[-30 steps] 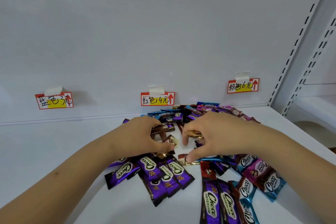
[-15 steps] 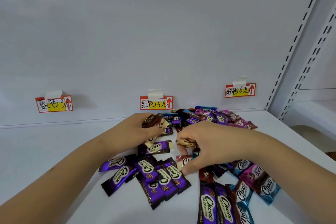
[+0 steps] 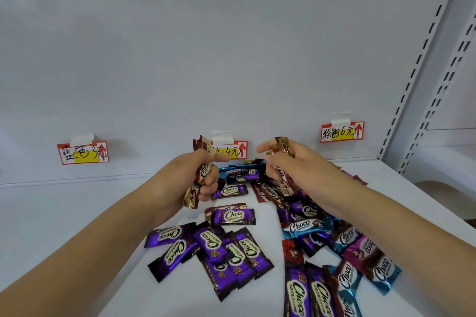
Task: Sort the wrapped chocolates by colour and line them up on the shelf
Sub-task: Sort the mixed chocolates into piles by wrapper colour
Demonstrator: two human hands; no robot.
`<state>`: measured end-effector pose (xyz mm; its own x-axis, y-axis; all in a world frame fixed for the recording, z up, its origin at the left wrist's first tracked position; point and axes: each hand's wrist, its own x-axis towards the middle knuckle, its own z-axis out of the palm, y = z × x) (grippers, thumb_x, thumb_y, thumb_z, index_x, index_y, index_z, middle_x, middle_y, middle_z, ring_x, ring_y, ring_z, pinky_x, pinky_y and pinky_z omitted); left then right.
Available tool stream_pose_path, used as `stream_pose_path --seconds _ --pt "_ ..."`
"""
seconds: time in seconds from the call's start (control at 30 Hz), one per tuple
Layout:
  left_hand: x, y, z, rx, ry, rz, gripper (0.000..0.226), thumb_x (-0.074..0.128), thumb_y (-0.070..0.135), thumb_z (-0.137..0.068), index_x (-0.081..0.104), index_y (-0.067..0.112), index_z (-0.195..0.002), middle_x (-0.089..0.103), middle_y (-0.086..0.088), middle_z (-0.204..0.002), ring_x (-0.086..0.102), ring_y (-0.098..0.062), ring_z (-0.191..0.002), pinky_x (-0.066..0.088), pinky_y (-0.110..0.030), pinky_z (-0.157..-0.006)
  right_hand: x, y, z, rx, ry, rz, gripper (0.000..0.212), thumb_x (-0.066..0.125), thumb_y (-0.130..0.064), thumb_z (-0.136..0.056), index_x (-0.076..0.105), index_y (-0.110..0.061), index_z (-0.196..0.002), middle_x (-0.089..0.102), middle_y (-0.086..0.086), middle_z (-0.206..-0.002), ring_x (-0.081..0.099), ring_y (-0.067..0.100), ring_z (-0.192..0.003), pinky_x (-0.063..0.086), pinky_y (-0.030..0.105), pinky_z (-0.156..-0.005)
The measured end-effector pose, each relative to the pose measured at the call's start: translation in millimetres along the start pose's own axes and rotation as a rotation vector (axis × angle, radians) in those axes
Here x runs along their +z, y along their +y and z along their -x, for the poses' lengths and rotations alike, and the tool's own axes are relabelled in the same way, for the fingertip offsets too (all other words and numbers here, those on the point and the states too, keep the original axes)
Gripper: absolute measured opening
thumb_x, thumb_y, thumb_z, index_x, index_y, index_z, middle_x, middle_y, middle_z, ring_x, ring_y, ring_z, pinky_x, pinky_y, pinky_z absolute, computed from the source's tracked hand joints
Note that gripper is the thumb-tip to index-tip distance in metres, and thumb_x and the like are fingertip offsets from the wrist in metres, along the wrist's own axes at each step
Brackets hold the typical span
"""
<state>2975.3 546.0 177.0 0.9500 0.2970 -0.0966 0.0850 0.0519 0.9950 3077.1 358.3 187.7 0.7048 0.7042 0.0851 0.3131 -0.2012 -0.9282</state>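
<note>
Head view: left hand [image 3: 192, 177] and right hand [image 3: 288, 162] each clutching red chocolates [image 3: 202, 159]; best laid flat along shelf [image 3: 77, 213] back edge below red tag [image 3: 235, 149].

A white back wall [image 3: 231, 59] stands behind everything. Three small paper tags are stuck on it, low down, each under a strip of white tape. The left tag [image 3: 83, 153] is red and white with a yellow patch, black writing and a red arrow. The middle tag [image 3: 235, 150] is partly hidden, but its red arrow shows. The right tag [image 3: 342, 132] sits a bit higher and also has yellow, black writing and a red arrow. On the right, two white posts [image 3: 422, 64] with rows of dark slots lean up the wall.
</note>
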Motion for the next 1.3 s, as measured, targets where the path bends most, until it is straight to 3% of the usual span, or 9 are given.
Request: stream_pose_path --seconds 0.13,0.33,0.5,0.63,0.73,0.83,1.0,1.13,1.3 --pt "-11.9 7.9 1.9 0.008 0.122 0.068 0.020 0.037 0.012 -0.101 0.056 0.008 -0.106 0.051 -0.004 -0.060 0.058 -0.018 -0.057 0.053 -0.028 -0.055 5.8 -5.7 -4.8 0.072 -0.022 -0.215 0.025 0.046 -0.028 -0.102 0.066 -0.014 -0.100 0.047 -0.003 -0.061 0.042 0.014 -0.063 0.035 0.027 -0.064" --pt "-56.5 -0.6 33.3 -0.012 0.199 0.005 0.027 0.039 0.004 -0.099 0.061 0.010 -0.114 0.041 -0.001 -0.065 0.036 -0.012 -0.055 0.029 -0.023 -0.045 48.5 -16.4 -12.2 0.254 -0.219 -0.504 0.027 0.049 -0.033 -0.102 0.057 -0.009 -0.110 0.052 0.001 -0.066 0.052 0.015 -0.056 0.047 0.026 -0.051" --pt "-98.1 -6.6 64.6 -0.032 0.415 -0.261 0.028 0.054 0.045 -0.086 0.067 0.026 -0.102 0.048 0.002 -0.069 0.040 -0.014 -0.061 0.032 -0.028 -0.054 112.3 -35.6 -31.9 0.231 -0.362 -0.355 0.056 0.045 -0.061 -0.094 0.060 -0.010 -0.113 0.050 -0.003 -0.071 0.042 0.010 -0.056 0.034 0.021 -0.050" --pt "-117.8 -20.0 89.2 0.042 0.448 -0.515 0.031 0.045 0.063 -0.087 0.059 0.048 -0.111 0.056 0.010 -0.098 0.055 -0.007 -0.084 0.050 -0.035 -0.084 146.9 -49.2 -38.6 0.214 -0.572 -0.256 0.086 0.026 -0.078 -0.087 0.054 -0.011 -0.133 0.064 -0.002 -0.119 0.059 0.012 -0.107 0.045 0.030 -0.099" --pt "-115.0 -38.9 105.4 0.113 0.408 -0.893 0.067 0.026 0.078 -0.083 0.032 0.050 -0.143 0.037 0.017 -0.136 0.033 -0.008 -0.130 0.029 -0.037 -0.112 143.0 -46.3 -35.4 0.070 -0.436 0.062 0.087 0.015 -0.079 -0.085 0.046 -0.023 -0.143 0.054 -0.008 -0.139 0.050 0.012 -0.127 0.033 0.038 -0.114" --pt "-108.0 -53.5 105.8 0.084 0.314 -1.215 0.076 0.018 0.083 -0.081 0.011 0.052 -0.150 0.015 0.018 -0.154 0.011 -0.011 -0.143 0.015 -0.044 -0.118 112.7 -27.2 -33.5 -0.139 -0.283 0.348 0.063 0.031 -0.069 -0.091 0.058 -0.028 -0.130 0.062 -0.012 -0.127 0.056 0.006 -0.117 0.042 0.032 -0.105" --pt "-101.7 -61.9 96.8 0.054 0.282 -1.408 0.071 0.017 0.079 -0.084 0.023 0.050 -0.149 0.020 0.011 -0.159 0.015 -0.014 -0.146 0.013 -0.047 -0.120 71.0 7.3 -25.4 -0.358 -0.043 0.660 0.026 0.043 -0.036 -0.101 0.067 -0.026 -0.103 0.067 -0.008 -0.099 0.059 0.005 -0.092 0.046 0.019 -0.079" --pt "-113.2 -59.6 90.5 0.057 0.339 -1.377 0.052 0.031 0.063 -0.096 0.033 0.049 -0.146 0.025 0.010 -0.160 0.021 -0.014 -0.146 0.019 -0.045 -0.119 80.1 11.2 -25.0 -0.467 -0.166 0.689 0.028 0.042 -0.029 -0.102 0.064 -0.030 -0.120 0.060 -0.018 -0.113 0.052 -0.001 -0.107 0.041 0.022 -0.094" --pt "-123.0 -55.4 88.1 0.039 0.087 -1.414 0.053 0.017 0.063 -0.097 0.005 0.057 -0.149 -0.006 0.028 -0.160 -0.005 -0.007 -0.150 0.004 -0.054 -0.121 99.7 9.5 -14.1 -0.507 -0.384 0.852 0.045 0.033 -0.042 -0.104 0.038 -0.034 -0.148 0.037 -0.018 -0.150 0.027 -0.001 -0.138 0.019 0.020 -0.116"
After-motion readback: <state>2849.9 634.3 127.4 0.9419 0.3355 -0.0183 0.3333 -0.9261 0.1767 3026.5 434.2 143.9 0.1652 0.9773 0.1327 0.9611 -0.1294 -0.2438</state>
